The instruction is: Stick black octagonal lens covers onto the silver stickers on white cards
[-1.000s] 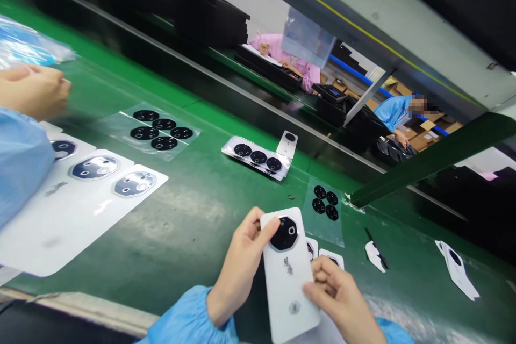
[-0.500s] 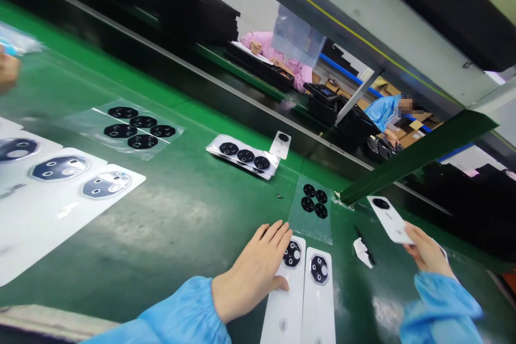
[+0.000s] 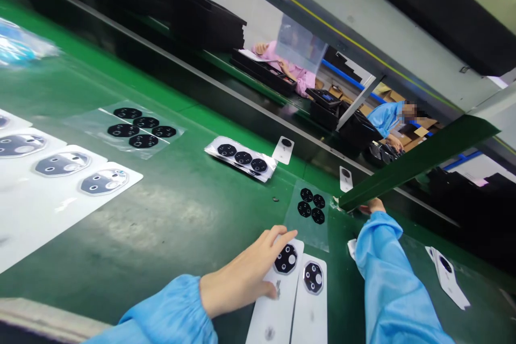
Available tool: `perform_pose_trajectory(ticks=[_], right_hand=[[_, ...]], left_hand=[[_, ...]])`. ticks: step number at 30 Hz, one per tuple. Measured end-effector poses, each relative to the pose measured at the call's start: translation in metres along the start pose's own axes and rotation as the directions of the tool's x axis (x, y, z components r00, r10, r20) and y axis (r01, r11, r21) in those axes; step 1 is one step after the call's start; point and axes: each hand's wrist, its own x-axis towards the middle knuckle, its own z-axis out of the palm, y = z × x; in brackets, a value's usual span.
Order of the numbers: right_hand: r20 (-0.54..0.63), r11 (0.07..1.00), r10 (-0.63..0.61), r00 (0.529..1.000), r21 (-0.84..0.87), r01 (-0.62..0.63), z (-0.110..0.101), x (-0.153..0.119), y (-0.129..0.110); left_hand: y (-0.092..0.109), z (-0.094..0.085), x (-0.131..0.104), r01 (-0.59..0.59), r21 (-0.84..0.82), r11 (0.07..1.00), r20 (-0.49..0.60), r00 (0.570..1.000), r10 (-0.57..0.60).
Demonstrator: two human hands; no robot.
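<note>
Two white phone back covers (image 3: 278, 306) lie side by side at the near edge of the green belt (image 3: 181, 215). The left hand (image 3: 245, 274) rests flat on the left one, fingers spread and gripping nothing, fingertips beside its black camera ring (image 3: 286, 259). These covers look thin, light, stiff and glossy, so probably slippery; holding by the long edges seems safest, away from the lens. Farther along, the right hand (image 3: 373, 206) reaches under a green bar (image 3: 419, 158), near a small cover (image 3: 345, 179) on the far edge; its fingers are mostly hidden, so their state cannot be told. A clear sheet of black rings (image 3: 310, 207) lies between.
</note>
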Motion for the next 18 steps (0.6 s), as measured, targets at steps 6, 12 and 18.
perform_pose_trajectory(ticks=[6,12,18], right_hand=[[-0.221,0.995,0.020,0.975,-0.087,-0.040,-0.043,-0.029,-0.001],[0.023,0.930,-0.342,0.939,-0.132,0.342,-0.015,-0.105,-0.027],[0.570,0.832,-0.392,0.722,-0.116,0.543,0.067,-0.111,-0.054]], left_hand=[[0.017,-0.013,-0.017,0.126,-0.380,0.916,0.021,0.992,-0.128],[0.017,-0.011,-0.020,0.254,-0.798,0.547,0.119,0.956,-0.269],[0.013,-0.004,-0.024,0.229,-0.835,0.501,0.093,0.955,-0.282]])
